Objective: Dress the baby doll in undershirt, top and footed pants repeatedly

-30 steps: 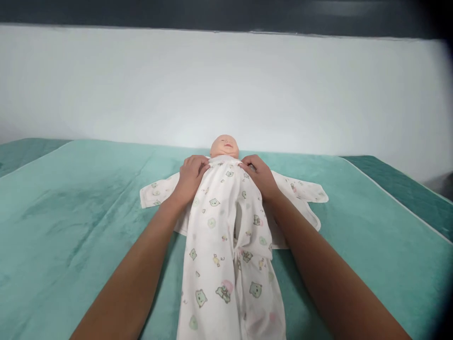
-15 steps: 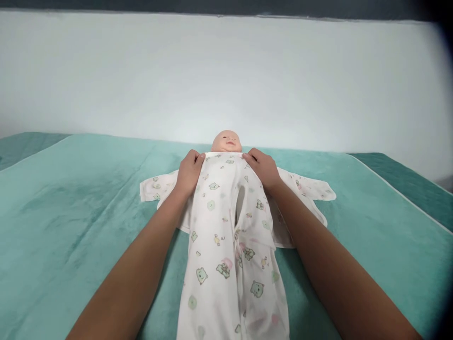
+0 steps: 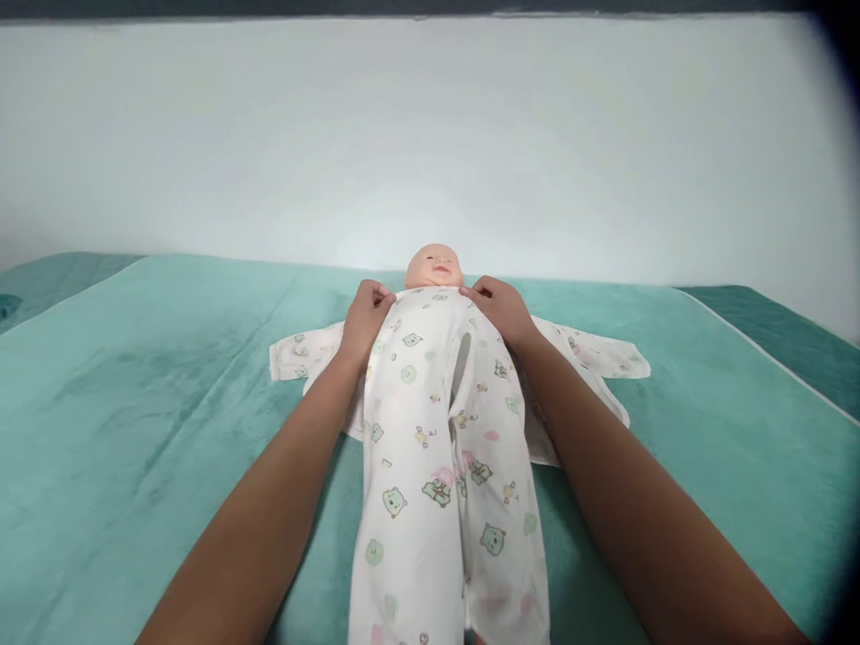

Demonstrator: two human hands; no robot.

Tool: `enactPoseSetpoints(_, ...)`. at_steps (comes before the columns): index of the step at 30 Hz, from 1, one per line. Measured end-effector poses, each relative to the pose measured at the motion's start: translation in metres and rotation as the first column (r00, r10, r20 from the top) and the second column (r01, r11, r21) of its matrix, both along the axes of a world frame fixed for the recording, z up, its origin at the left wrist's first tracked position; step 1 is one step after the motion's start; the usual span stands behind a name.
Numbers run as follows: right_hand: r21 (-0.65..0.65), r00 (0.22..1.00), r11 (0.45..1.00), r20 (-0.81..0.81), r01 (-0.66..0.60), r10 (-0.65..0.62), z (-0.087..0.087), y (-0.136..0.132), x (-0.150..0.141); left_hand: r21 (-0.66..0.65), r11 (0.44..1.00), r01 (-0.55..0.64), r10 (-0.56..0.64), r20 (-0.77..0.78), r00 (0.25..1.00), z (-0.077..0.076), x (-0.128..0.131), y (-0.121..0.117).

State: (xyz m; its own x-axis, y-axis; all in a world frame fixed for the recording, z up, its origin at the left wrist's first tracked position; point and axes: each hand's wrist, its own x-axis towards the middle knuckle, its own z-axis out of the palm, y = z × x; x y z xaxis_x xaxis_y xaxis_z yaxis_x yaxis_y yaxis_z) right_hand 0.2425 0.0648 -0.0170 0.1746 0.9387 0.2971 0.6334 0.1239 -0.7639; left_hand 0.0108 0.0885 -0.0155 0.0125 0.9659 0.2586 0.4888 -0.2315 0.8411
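A baby doll [image 3: 434, 266] lies on its back, head away from me. White baby pants [image 3: 417, 403] with green bear prints cover its body from the chin down, with a slit at the crotch. My left hand [image 3: 367, 313] pinches the left corner of the waistband, and my right hand [image 3: 498, 309] pinches the right corner. Beneath the pants a matching baby shirt [image 3: 608, 354] is spread with both sleeves stretched out sideways. The doll's arms and torso are hidden; a bit of skin tone shows at the bottom edge between the pant legs.
A teal plush blanket [image 3: 167, 385] with some creases covers the surface. Darker teal fabric [image 3: 766, 327] shows past its pale edges at both sides. Behind stands a plain white wall [image 3: 430, 134].
The pants lie flatter and straighter, and their slit and legs have spread slightly. Both hands keep hold of the waistband near the doll's chin. The view has shifted a little.
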Motion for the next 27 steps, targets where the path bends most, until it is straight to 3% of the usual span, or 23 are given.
enactPoseSetpoints(5, 0.094, 0.987, 0.993, -0.135, -0.078, 0.09, -0.006, -0.018, -0.003, 0.126, 0.967, 0.222, -0.226, 0.013, 0.974, -0.003, -0.009, -0.017)
enactPoseSetpoints(10, 0.248, 0.966, 0.945, -0.092, -0.212, 0.241, -0.008, -0.04, -0.003, 0.246, 0.91, 0.334, -0.313, -0.12, 0.942, -0.004, -0.018, -0.036)
enactPoseSetpoints(14, 0.266, 0.979, 0.949, -0.065, -0.17, 0.193, -0.011, -0.062, -0.004, 0.245, 0.926, 0.287, -0.246, -0.184, 0.952, -0.01, -0.021, -0.047)
enactPoseSetpoints(17, 0.248, 0.994, 0.969, -0.106, 0.003, 0.024, -0.016, -0.082, -0.006, 0.289, 0.927, 0.241, -0.181, -0.219, 0.959, -0.017, -0.024, -0.059)
enactPoseSetpoints(19, 0.143, 0.986, 0.986, -0.156, 0.083, -0.061, -0.019, -0.094, -0.008, 0.341, 0.912, 0.227, -0.127, -0.293, 0.948, -0.019, -0.027, -0.069)
enactPoseSetpoints(22, -0.034, 0.986, 0.999, -0.161, 0.038, -0.043, -0.021, -0.108, -0.008, 0.384, 0.911, 0.152, 0.027, -0.424, 0.905, -0.018, -0.031, -0.085)
enactPoseSetpoints(24, -0.071, 0.986, 0.997, -0.164, -0.027, 0.015, -0.018, -0.113, -0.008, 0.38, 0.919, 0.103, 0.101, -0.48, 0.872, -0.015, -0.031, -0.094)
enactPoseSetpoints(27, -0.094, 0.964, 0.987, -0.246, -0.132, 0.105, -0.012, -0.116, -0.009, 0.311, 0.944, 0.109, 0.056, -0.477, 0.877, -0.011, -0.03, -0.102)
